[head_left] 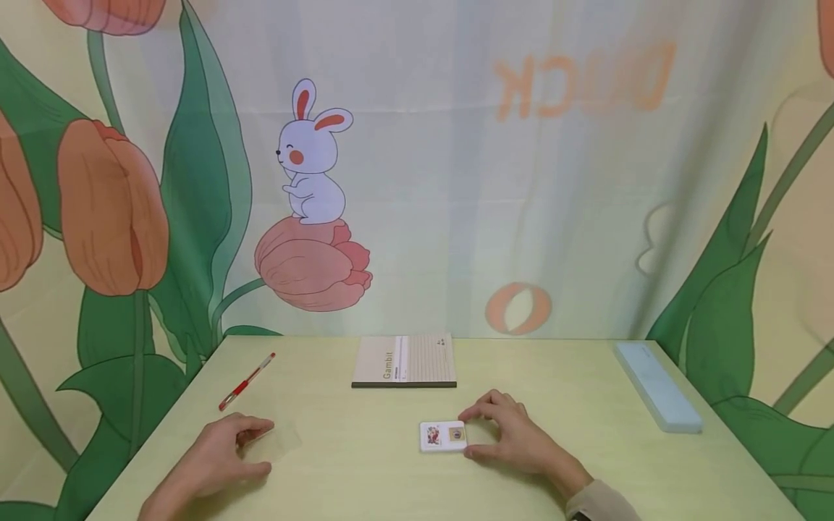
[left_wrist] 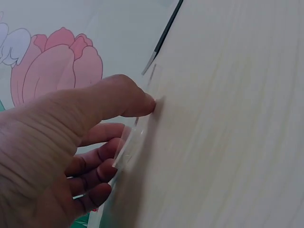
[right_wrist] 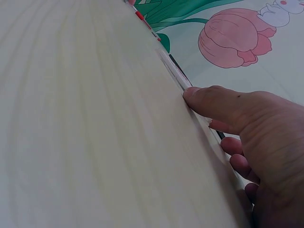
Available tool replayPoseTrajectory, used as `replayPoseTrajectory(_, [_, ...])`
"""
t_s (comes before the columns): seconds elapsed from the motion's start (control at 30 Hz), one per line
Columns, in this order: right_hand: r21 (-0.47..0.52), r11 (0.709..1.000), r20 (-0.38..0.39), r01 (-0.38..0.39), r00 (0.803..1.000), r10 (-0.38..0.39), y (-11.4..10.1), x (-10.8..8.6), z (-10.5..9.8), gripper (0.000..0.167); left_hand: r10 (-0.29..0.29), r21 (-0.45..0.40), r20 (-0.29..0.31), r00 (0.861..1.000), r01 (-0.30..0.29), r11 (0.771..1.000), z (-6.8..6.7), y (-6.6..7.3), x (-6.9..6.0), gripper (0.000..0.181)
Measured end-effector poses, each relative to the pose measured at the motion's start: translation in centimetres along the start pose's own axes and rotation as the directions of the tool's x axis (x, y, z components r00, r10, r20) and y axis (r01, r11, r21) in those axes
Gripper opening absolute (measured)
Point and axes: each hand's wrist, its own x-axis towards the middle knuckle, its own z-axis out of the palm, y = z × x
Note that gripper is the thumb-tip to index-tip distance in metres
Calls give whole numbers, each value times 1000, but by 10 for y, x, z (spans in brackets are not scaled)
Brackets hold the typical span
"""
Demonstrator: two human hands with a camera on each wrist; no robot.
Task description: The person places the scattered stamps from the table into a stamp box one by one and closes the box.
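Observation:
My left hand [head_left: 218, 456] is at the left of the table, thumb and fingers curled about a thin clear plastic piece [head_left: 285, 437]. In the left wrist view, this clear piece [left_wrist: 124, 147] runs between the thumb and the fingertips, low over the tabletop. My right hand [head_left: 517, 438] pinches the right end of a small white flat case [head_left: 443, 437], thumb at the near side and index finger at the far side. Two small pictures show on the case's top. From the right wrist, the case is seen edge-on, partly behind the thumb [right_wrist: 204, 99].
A notebook [head_left: 420, 362] marked "Gambit" lies at the table's back edge. Behind the left hand is a red pen [head_left: 247, 381]. A pale blue long box [head_left: 658, 387] lies at the right edge. A printed curtain [head_left: 417, 181] hangs behind the table [head_left: 365, 470].

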Motion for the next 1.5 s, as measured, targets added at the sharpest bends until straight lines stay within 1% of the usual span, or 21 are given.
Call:
replayPoseTrajectory(0.07, [-1,1000,2,0,1000,0,0,0,0,45,25,8,-5,1000,-25,1000,1,1,0,65])
replayPoseTrajectory(0.2, [-3,1000,7,-3,1000,3,-2,0,-1,45,47,21,-14,999,-46,999,4,1,-1,62])
replayPoseTrajectory(0.37, [3,1000,10,-10,1000,10,-3,0,-1,45,62,5,-19,998,-62,998,7,-2,-1,62])
replayPoseTrajectory(0.5, [2,1000,10,-10,1000,10,-3,0,-1,45,89,-6,-28,996,-89,996,8,-5,-2,62])
replayPoseTrajectory(0.63, [1,1000,8,-10,1000,10,-3,1,0,44,106,2,-41,993,-106,994,10,-7,-3,62])
replayPoseTrajectory(0.73, [-2,1000,8,-9,1000,9,-2,1,0,44,107,5,-53,993,-107,994,11,-8,-3,62])
replayPoseTrajectory(0.9, [-3,1000,9,-10,1000,10,-1,1,1,44,133,0,-76,988,-134,991,11,-6,-3,61])
replayPoseTrajectory(1.0, [-1,1000,8,-13,1000,13,-1,1,1,44,168,-12,-98,981,-170,985,11,-4,-2,62])
replayPoseTrajectory(1.07, [-2,1000,8,-13,1000,13,0,0,0,44,180,-27,-112,977,-184,982,11,-1,-2,62])
replayPoseTrajectory(1.23, [-6,1000,8,-10,1000,10,1,0,0,45,229,-100,-137,964,-243,965,12,7,2,60])
replayPoseTrajectory(1.33, [-8,1000,2,-9,1000,9,1,0,1,45,286,-127,-150,946,-305,944,14,17,6,60])
replayPoseTrajectory(1.43, [-11,1000,-1,-9,1000,9,0,0,0,46,356,-129,-166,920,-378,917,17,29,11,60])
replayPoseTrajectory(1.5, [-8,1000,3,-9,1000,9,-1,0,0,46,391,-130,-171,904,-414,901,20,39,15,60])
